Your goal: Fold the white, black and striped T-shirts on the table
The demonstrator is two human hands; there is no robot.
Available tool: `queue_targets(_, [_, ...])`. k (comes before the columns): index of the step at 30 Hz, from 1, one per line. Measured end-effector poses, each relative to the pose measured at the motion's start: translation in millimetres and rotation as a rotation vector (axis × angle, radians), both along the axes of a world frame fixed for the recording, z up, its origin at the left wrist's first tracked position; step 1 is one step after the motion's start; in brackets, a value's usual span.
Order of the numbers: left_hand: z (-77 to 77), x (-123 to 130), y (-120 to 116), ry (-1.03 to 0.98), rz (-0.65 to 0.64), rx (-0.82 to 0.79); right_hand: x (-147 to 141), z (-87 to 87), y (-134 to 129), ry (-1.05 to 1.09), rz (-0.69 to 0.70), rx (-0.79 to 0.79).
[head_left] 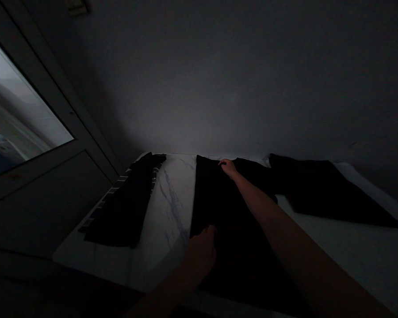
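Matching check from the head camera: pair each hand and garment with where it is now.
Column 1:
1. left hand
2. right hand
3. black garment with white-striped edges
4. plain black garment

Column 2:
A. on the white marble top, left of the middle black garment
B. at that middle garment's far edge
C. farthest right of the three garments
D. at that middle garment's near part

Pairs: 1-D, 2-B, 3-A, 4-C.
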State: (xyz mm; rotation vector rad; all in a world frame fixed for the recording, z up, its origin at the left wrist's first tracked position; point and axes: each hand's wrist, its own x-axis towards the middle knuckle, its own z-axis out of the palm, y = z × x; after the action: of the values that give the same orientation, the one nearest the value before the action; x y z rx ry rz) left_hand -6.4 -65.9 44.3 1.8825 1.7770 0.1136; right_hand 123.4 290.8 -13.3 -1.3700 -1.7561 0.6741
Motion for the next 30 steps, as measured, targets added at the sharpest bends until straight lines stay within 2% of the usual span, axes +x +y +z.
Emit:
queue_targets(5, [-5.1,-5,-7,-0.02,-0.058,-0.024,3,-2.5,-5,-0.038,0.011,-0.015])
queue_targets(8, [-2.3,-11,-16,-0.098,-0.103,-0.056,4,-1.7,-8,-0.053,0.015,-0.021])
queue_targets(11, [9.6,-19,-21,-0.22,-0.24,-0.149,5,1.3,-9,-0.057,0.007,-0.028])
queue_targets(14, [26.4,-30,-8,-0.345,-0.426,-0.263,4,5.1,-11,-0.048,-0.007,-0.016])
queue_targets(16, [34.9,-39,19,-0.339,-0.471,-0.242,2,5.5,-15,-0.038,-0.01,0.011])
queue_targets(18, [38.6,-48,62,-0.234,-0.437,-0.117,-1,2.6,-23,-0.026,-0.007,0.056])
queue_targets(20, [37.9,-58,116,-0.074,-0.311,0.058,-4,-3.6,-33,-0.022,0.001,0.118])
queue_targets(22, [34.4,-66,175,0.061,-0.092,0.202,-7,-11.4,-41,-0.039,0.026,0.166])
queue_targets(25, [25.7,-74,252,0.157,0.125,0.317,-10,-20.2,-46,-0.084,0.09,0.197])
queue_targets(27, [17.2,-76,291,0.186,0.204,0.352,-10,-22.0,-47,-0.102,0.126,0.21])
queue_targets(30, [3.5,-78,334,0.197,0.25,0.382,-10,-20.1,-48,-0.109,0.164,0.246])
